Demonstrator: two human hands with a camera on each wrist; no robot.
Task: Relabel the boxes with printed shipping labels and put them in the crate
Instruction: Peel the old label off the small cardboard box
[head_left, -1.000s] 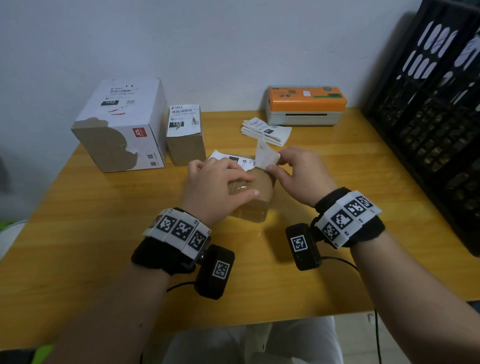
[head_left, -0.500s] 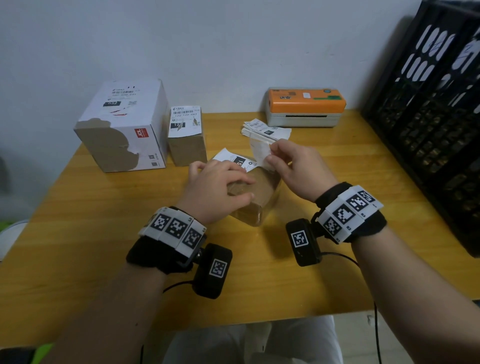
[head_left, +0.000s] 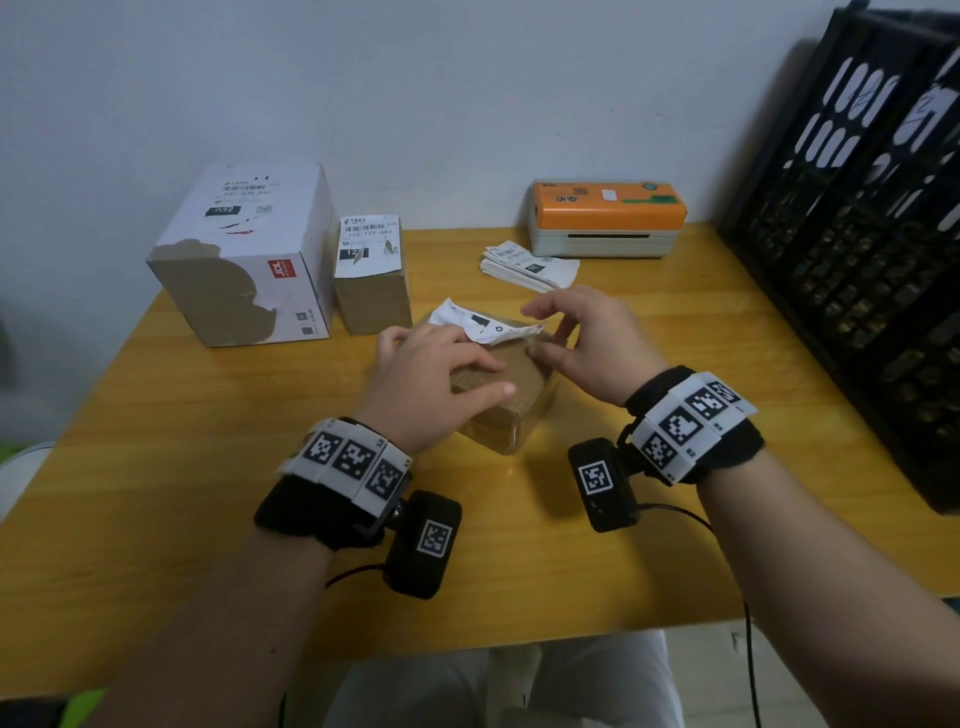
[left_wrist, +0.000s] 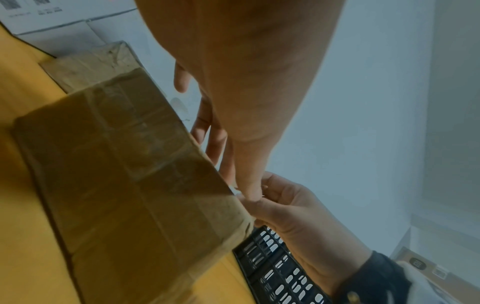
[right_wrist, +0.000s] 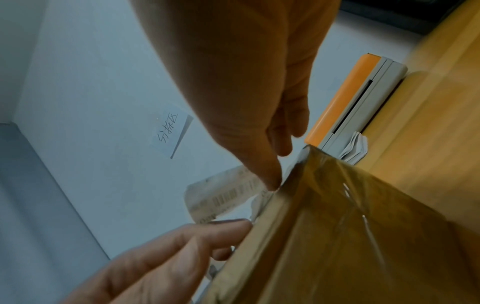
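Left hand (head_left: 431, 379) flat on brown box (head_left: 511, 410) — right hand (head_left: 592, 338) fingers relaxed at peeling label (head_left: 480, 325), grip unclear.

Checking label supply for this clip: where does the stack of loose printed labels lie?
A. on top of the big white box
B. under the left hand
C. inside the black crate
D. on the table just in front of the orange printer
D: the stack of labels lies on the table right in front of the orange printer.
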